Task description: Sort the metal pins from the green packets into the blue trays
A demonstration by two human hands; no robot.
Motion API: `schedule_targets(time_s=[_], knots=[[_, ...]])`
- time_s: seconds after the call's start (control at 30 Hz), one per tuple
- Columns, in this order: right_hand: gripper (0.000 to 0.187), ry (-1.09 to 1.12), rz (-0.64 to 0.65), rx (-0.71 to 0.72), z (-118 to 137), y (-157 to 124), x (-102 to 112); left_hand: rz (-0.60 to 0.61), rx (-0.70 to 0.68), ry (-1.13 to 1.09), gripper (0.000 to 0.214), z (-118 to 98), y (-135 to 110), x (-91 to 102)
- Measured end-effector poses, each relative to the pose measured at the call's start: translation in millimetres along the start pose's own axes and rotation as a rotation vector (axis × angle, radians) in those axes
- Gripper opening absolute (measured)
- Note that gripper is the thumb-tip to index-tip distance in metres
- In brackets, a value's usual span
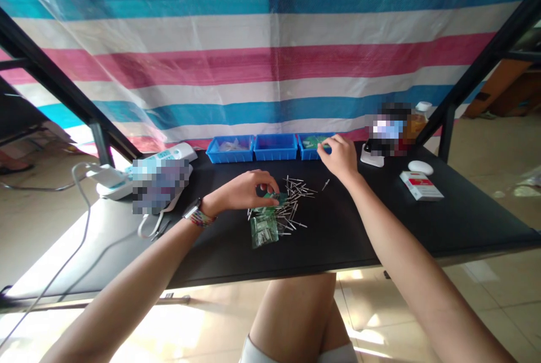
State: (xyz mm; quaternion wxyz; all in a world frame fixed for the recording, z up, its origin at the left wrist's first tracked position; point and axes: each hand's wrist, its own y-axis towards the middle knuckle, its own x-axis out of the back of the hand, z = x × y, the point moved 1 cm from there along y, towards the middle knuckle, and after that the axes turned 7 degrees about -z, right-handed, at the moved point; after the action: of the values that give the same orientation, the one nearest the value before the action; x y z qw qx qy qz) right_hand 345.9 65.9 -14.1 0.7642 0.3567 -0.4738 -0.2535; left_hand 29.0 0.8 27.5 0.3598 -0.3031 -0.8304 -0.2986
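Observation:
My left hand (252, 189) is over a loose pile of thin metal blind rivets (293, 205), its thumb and fingers closed on a small green plastic bag (276, 198). Beneath it, another green bag (264, 230) with rivets inside lies flat on the black table. My right hand (341, 155) reaches to the front edge of the right blue bin (308, 154), fingers curled at the green bags (313, 141) inside. Whether its fingertips grip one of those bags is unclear. A single rivet (326, 184) lies apart from the pile, to its right.
The left blue bin (230, 155) holds clear bags; the middle blue bin (275, 153) stands beside it. A power strip (169, 154) with cables is at left. On the right are a cigarette box (421, 186), a white oval case (420, 168) and a bottle (419, 118). Black frame posts flank the table.

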Motion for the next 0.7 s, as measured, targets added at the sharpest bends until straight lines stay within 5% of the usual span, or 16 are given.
schedule_targets(time_s=[0.17, 0.37, 0.7], knots=[[0.023, -0.065, -0.026, 0.032, 6, -3, -5, 0.058, 0.011, 0.057, 0.041, 1, -2, -2.0], [0.021, -0.013, -0.05, 0.028, 13, -1, -1, 0.042, 0.014, 0.051, 0.024, 1, -2, -5.0], [0.017, 0.399, 0.035, 0.087, 64, -8, 6, -0.226, 0.06, 0.237, 0.024, 7, 0, 4.2]])
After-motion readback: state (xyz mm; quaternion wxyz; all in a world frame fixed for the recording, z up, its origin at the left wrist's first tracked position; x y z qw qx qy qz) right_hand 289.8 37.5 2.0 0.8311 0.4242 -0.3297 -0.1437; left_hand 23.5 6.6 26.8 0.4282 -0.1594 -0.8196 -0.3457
